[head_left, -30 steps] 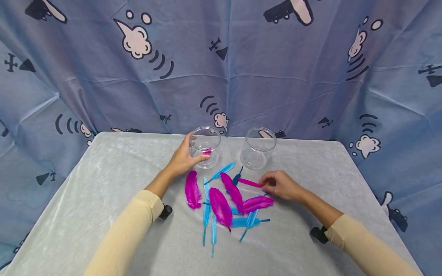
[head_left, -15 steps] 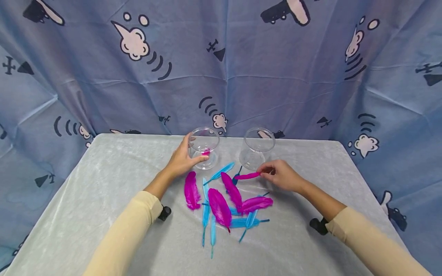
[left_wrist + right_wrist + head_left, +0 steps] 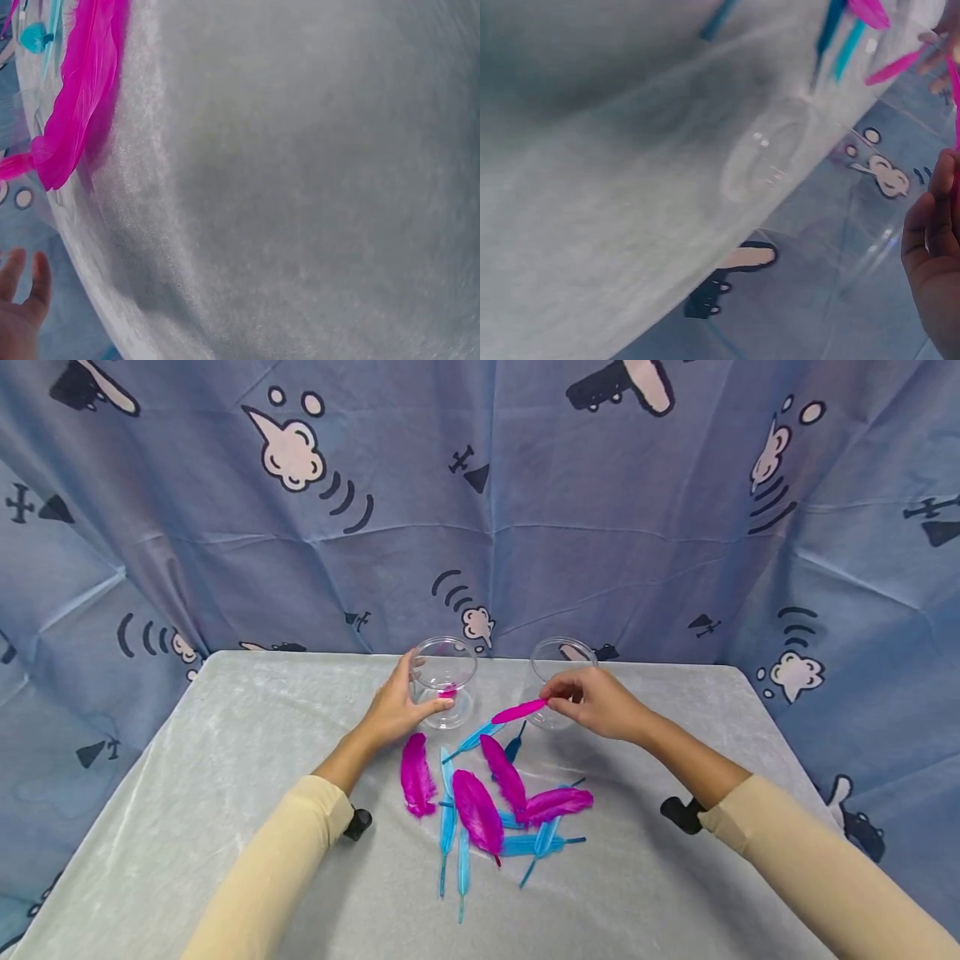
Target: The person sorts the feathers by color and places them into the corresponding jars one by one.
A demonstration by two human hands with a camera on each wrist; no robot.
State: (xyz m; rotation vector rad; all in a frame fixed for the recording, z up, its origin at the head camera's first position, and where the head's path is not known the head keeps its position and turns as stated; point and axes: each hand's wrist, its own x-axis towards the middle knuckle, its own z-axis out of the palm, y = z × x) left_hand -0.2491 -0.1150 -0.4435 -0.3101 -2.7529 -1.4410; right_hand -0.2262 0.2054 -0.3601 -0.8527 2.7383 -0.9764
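Slippage of the held magenta feather [image 3: 519, 711] seems the likeliest trouble, since only its right end is pinched and the rest reaches leftward unsupported. Its left tip overlaps a light blue feather [image 3: 480, 738] in the head view; whether they touch cannot be told, but a low pass might drag that one along. The right container [image 3: 536, 675] could be knocked, as the right hand [image 3: 596, 700] overlaps it there; contact is unclear. Too firm a push might also slide or tip the left container [image 3: 463, 683], which looks light.

The right hand's thumb and fingers are closed narrowly on the feather. The left hand [image 3: 396, 703] is spread wide round the left container's left side, thumb across its near face. Inside that container lies a bit of magenta [image 3: 447, 692]; more magenta feathers [image 3: 477, 812] lie nearer on the table [image 3: 262, 718].
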